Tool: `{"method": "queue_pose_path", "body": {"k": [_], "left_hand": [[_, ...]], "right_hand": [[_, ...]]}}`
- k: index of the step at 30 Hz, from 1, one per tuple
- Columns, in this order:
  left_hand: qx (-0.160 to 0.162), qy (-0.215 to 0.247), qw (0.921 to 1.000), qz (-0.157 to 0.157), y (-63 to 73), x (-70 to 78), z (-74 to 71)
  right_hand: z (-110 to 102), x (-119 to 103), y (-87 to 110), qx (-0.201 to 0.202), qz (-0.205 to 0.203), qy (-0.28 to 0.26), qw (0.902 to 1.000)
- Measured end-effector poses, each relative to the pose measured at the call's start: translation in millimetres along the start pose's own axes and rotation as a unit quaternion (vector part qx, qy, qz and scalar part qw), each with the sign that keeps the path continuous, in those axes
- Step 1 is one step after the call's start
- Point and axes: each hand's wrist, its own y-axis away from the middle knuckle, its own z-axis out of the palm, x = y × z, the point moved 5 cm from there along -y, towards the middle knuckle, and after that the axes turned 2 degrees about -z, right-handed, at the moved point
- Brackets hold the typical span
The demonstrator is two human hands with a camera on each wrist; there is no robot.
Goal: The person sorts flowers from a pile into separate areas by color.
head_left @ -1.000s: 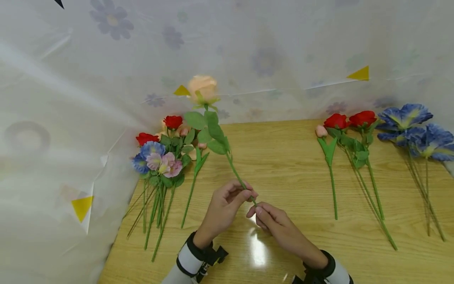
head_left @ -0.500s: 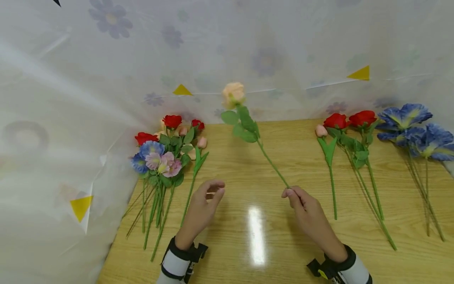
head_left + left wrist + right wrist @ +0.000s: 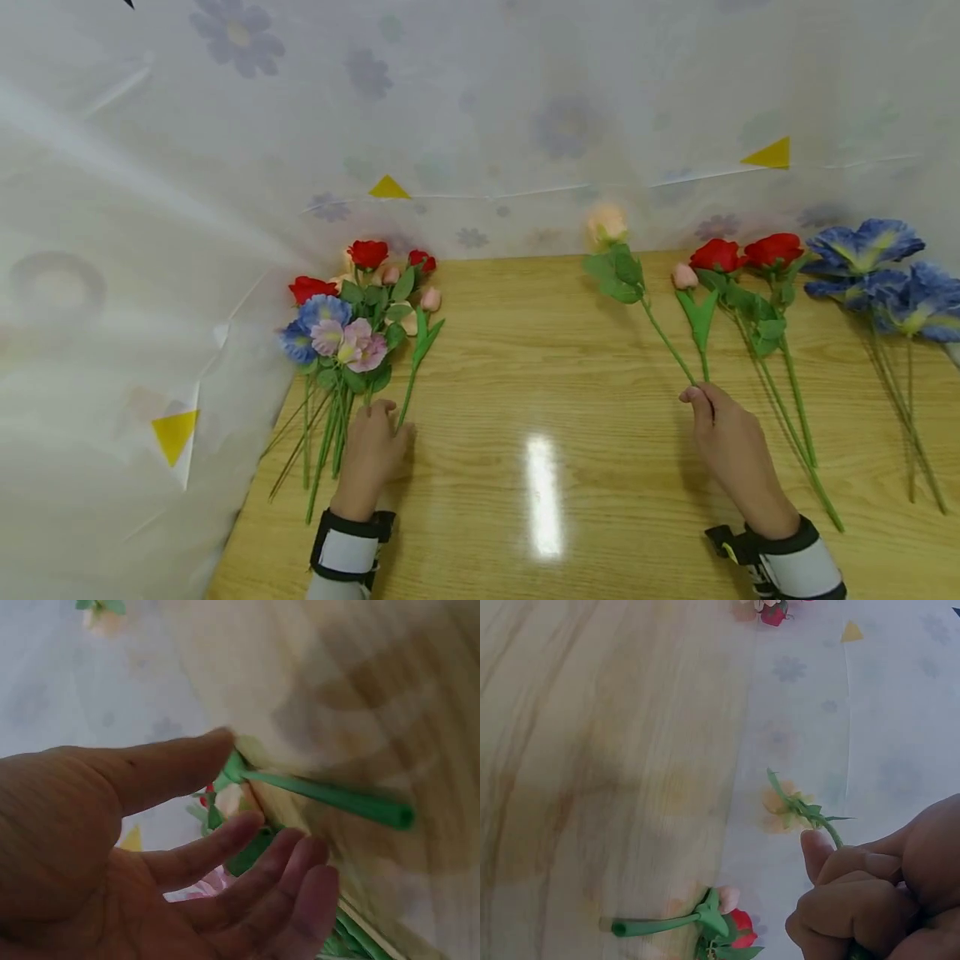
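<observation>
My right hand [image 3: 738, 458] pinches the lower stem of a peach rose [image 3: 607, 227], whose bloom leans toward the back. Under and beside it, a pink tulip [image 3: 684, 277] lies on the table, its lower stem hidden by that hand. At the left, my left hand [image 3: 371, 458] reaches over the stems of a flower group, nearest a second pink tulip [image 3: 431, 300]. In the left wrist view, this tulip's green stem [image 3: 337, 801] passes beyond the parted thumb and fingers; contact is unclear. In the right wrist view, the curled fingers [image 3: 855, 907] hold the rose stem.
Red roses [image 3: 367, 254], blue flowers [image 3: 322, 312] and a pink-purple flower [image 3: 351, 343] lie bunched at left. On the right rest two red roses [image 3: 772, 248] and large blue flowers [image 3: 862, 246]. A patterned sheet [image 3: 487, 100] hangs behind the wooden table [image 3: 525, 350].
Both hands first held the peach rose stem; the left hand let go and moved left to the flower group. The right hand carried the rose right, and its bloom lowered.
</observation>
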Motion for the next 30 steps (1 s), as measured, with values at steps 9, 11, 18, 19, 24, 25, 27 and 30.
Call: {"method": "queue_pose_path", "body": {"k": [9, 11, 18, 19, 24, 25, 27, 30], "left_hand": [[0.023, -0.056, 0.9980, -0.016, 0.0, -6.6, 2.3], [0.028, -0.059, 0.9978, -0.011, -0.4, -6.5, 2.5], [0.021, -0.061, 0.9979, -0.008, -3.3, -8.2, 6.2], [0.018, -0.060, 0.9981, -0.004, -3.4, -8.2, 6.6], [-0.005, -0.038, 0.9992, 0.010, -3.3, -7.6, 8.0], [-0.009, -0.028, 0.9995, 0.010, -3.3, -8.3, 8.0], [-0.020, -0.008, 0.9998, 0.006, -3.6, -10.0, 7.6], [-0.043, 0.028, 0.9987, -0.009, -4.4, -13.0, 6.9]], "right_hand": [[-1, 15, 1.6, -0.018, 0.032, 0.020, 0.9991], [0, 17, 1.7, -0.030, 0.044, 0.021, 0.9983], [8, 24, 0.1, -0.105, 0.074, 0.019, 0.9915], [9, 24, 0.2, -0.112, 0.076, 0.015, 0.9907], [11, 22, 2.3, -0.092, 0.070, -0.005, 0.9933], [11, 21, 2.6, -0.084, 0.065, -0.008, 0.9943], [11, 19, 3.1, -0.076, 0.053, -0.007, 0.9957], [13, 18, 3.4, -0.080, 0.043, -0.002, 0.9959]]}}
